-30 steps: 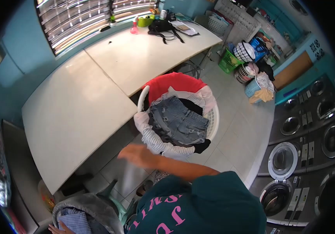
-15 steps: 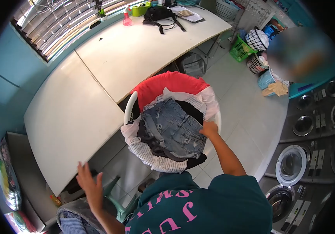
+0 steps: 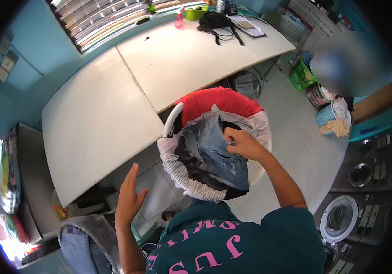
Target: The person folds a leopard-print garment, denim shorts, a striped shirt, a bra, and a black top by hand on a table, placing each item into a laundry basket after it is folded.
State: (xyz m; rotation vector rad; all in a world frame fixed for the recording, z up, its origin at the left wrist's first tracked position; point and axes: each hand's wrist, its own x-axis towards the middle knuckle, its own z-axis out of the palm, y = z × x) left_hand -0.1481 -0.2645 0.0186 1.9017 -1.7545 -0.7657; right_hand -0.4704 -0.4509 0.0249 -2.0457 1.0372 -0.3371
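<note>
A round white laundry basket (image 3: 172, 122) stands in front of me, heaped with clothes. My right hand (image 3: 247, 143) is closed on the upper edge of blue denim shorts (image 3: 221, 155), which lie bunched on the pile. Under and around them are dark garments (image 3: 193, 169), a striped white garment (image 3: 180, 178) and a red cloth (image 3: 221, 101) draped over the far rim. My left hand (image 3: 132, 196) is raised left of the basket, fingers stretched out, holding nothing.
White tables (image 3: 100, 118) run along the window; a black bag (image 3: 216, 23) and a pink spray bottle (image 3: 179, 20) are on the far one. Front-loading washers (image 3: 342, 217), one door ajar, line the right. Another person stands near laundry baskets (image 3: 326, 116). A grey bin with denim (image 3: 79, 244) sits lower left.
My right hand has moved from the shorts' right side to their upper edge, lifting and folding the fabric. My left hand has swung inward toward the basket. The view has shifted.
</note>
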